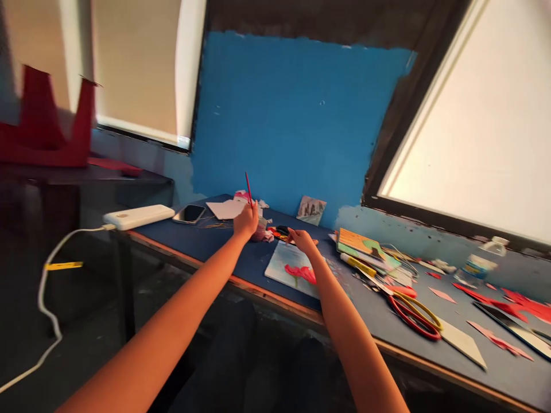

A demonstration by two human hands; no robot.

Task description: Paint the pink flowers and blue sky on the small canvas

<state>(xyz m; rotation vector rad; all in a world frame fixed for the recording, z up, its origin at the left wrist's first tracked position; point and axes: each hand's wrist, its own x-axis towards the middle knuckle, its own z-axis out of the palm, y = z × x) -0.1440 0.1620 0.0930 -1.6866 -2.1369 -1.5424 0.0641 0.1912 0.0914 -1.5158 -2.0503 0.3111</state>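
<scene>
My left hand [247, 221] is closed around a thin red stick, perhaps a brush or pencil [248, 186], which points upward. It is over the dark table beside a round, reddish object [259, 230]. Near the top edge of a small painted canvas [279, 267] with red flowers on a pale blue ground, my right hand [302, 240] has its fingers pinched together; what they hold, if anything, is too small to name. Just beyond the canvas, dark and orange bits [282, 230] lie close to the right fingertips.
A white power bank [140, 217] and a phone [189, 214] lie at the left. A small picture [311, 210] leans on the blue wall. Rightward are stacked papers [359, 243], red and yellow scissors [415, 315], a bottle [482, 261] and red scraps [495, 298].
</scene>
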